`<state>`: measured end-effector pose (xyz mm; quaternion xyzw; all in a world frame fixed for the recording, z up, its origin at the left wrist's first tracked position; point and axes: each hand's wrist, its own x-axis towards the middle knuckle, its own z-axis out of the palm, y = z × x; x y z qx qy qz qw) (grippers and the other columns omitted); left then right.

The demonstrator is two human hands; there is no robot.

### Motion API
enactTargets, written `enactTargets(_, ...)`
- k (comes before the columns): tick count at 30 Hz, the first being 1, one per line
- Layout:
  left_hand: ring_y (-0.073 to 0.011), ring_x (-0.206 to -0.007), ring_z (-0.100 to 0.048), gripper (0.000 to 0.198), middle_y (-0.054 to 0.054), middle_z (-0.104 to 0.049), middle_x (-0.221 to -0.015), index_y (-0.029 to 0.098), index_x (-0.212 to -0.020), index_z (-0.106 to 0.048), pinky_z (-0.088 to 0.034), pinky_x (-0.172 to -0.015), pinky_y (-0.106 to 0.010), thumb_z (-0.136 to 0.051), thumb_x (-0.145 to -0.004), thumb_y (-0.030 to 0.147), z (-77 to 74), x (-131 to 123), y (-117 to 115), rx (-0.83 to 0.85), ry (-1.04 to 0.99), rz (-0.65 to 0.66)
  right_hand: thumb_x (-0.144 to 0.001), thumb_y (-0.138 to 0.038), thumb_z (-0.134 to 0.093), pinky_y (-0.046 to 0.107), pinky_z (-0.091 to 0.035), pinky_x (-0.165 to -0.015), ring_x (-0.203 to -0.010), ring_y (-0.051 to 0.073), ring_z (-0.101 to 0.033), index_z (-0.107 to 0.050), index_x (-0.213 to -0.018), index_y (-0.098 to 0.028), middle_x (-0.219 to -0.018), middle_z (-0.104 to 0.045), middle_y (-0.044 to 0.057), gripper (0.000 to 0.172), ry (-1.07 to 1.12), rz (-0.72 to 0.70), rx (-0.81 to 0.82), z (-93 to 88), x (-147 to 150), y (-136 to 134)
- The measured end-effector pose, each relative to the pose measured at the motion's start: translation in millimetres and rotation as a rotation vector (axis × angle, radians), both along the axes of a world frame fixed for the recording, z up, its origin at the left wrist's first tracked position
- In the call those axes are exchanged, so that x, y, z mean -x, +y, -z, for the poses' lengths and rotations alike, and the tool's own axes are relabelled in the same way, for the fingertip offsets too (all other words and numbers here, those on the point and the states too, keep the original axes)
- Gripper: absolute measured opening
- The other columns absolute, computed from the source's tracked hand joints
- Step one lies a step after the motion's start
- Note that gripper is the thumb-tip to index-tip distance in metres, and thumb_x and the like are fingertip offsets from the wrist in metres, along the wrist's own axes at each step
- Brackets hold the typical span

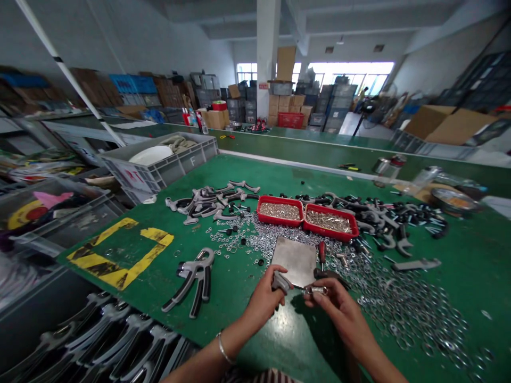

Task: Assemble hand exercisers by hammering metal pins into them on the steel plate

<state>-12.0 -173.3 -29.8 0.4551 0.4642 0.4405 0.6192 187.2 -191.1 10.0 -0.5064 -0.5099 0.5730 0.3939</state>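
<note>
One silver coiled metal spring (318, 290), pinched tight in the right hand (337, 305), above the green desk (239, 330) near its front edge! The left hand (260, 296), apart from it, clamps a grey metal part (281, 282); leftward, a grey-and-black handled tool (195, 270) lies by that edge.

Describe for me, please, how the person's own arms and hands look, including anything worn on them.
The left hand and right hand are ungloved, and no sleeve shows on the left forearm or right forearm. A slim, silvery, rounded bangle circles the left wrist; none shows on the right.
</note>
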Motion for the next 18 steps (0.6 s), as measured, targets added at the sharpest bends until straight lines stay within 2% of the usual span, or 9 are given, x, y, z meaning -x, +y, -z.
enactTargets(4, -0.0078, -0.053, -0.052, 0.035, 0.003, -0.06, -0.08, 0.02, -0.105, -0.045, -0.038, -0.048, -0.018, -0.053, -0.072, 0.011, 10.0, -22, 5, -0.016, 0.081, -0.139, -0.083, -0.049, -0.064, 0.036, -0.052, -0.083, -0.088, 0.024, -0.068, -0.057, -0.101, -0.023, -0.096, -0.07, 0.007, 0.033, -0.04, 0.177, -0.086, 8.0, 28, -8)
enactTargets(7, -0.0079, -0.051, -0.051, 0.032, 0.006, -0.054, -0.069, 0.021, -0.103, -0.044, -0.037, -0.047, -0.018, -0.053, -0.074, 0.011, 8.3, -30, -1, 0.011, 0.094, -0.168, -0.084, -0.049, -0.062, 0.034, -0.052, -0.08, -0.088, 0.024, -0.066, -0.061, -0.1, -0.022, -0.094, -0.07, 0.006, 0.031, -0.187, 0.239, -0.173, 9.2, 41, -11)
enactTargets(9, -0.0074, -0.047, -0.047, 0.029, 0.008, -0.05, -0.064, 0.021, -0.101, -0.042, -0.034, -0.044, -0.017, -0.052, -0.075, 0.013, 4.4, -29, -8, 0.056, 0.081, -0.137, -0.083, -0.049, -0.062, 0.033, -0.051, -0.08, -0.089, 0.024, -0.065, -0.063, -0.099, -0.022, -0.095, -0.07, 0.006, 0.031, -0.258, 0.234, -0.193, 10.1, 39, -11)
enactTargets(12, -0.006, -0.042, -0.043, 0.027, 0.008, -0.054, -0.066, 0.021, -0.098, -0.039, -0.032, -0.041, -0.017, -0.056, -0.077, 0.017, -4.6, -15, -18, 0.115, -0.006, 0.115, -0.083, -0.049, -0.061, 0.032, -0.05, -0.077, -0.087, 0.023, -0.063, -0.065, -0.095, -0.021, -0.091, -0.069, 0.005, 0.03, -0.243, 0.101, -0.158, 12.6, 24, -5)
enactTargets(15, -0.0068, -0.05, -0.052, 0.038, 0.0, -0.064, -0.083, 0.021, -0.105, -0.039, -0.04, -0.048, -0.019, -0.067, -0.078, 0.025, -14.2, 9, -25, 0.135, -0.142, 0.432, -0.085, -0.049, -0.06, 0.031, -0.049, -0.073, -0.081, 0.022, -0.063, -0.066, -0.09, -0.021, -0.083, -0.066, 0.003, 0.029, -0.176, -0.107, -0.083, 10.3, 11, 0)
enactTargets(17, -0.0078, -0.054, -0.054, 0.043, -0.003, -0.065, -0.087, 0.02, -0.107, -0.04, -0.042, -0.053, -0.021, -0.068, -0.081, 0.039, -17.1, 22, -30, 0.174, -0.23, 0.543, -0.088, -0.046, -0.058, 0.03, -0.048, -0.075, -0.082, 0.021, -0.062, -0.065, -0.089, -0.022, -0.084, -0.065, 0.002, 0.026, -0.198, -0.226, -0.124, 3.4, 12, 0)
enactTargets(18, -0.0075, -0.053, -0.053, 0.043, -0.003, -0.065, -0.085, 0.02, -0.107, -0.041, -0.042, -0.053, -0.021, -0.065, -0.084, 0.047, -17.0, 25, -32, 0.192, -0.256, 0.555, -0.089, -0.044, -0.057, 0.031, -0.048, -0.077, -0.084, 0.021, -0.062, -0.064, -0.09, -0.022, -0.086, -0.064, 0.002, 0.023, -0.229, -0.268, -0.179, -1.4, 16, 0)
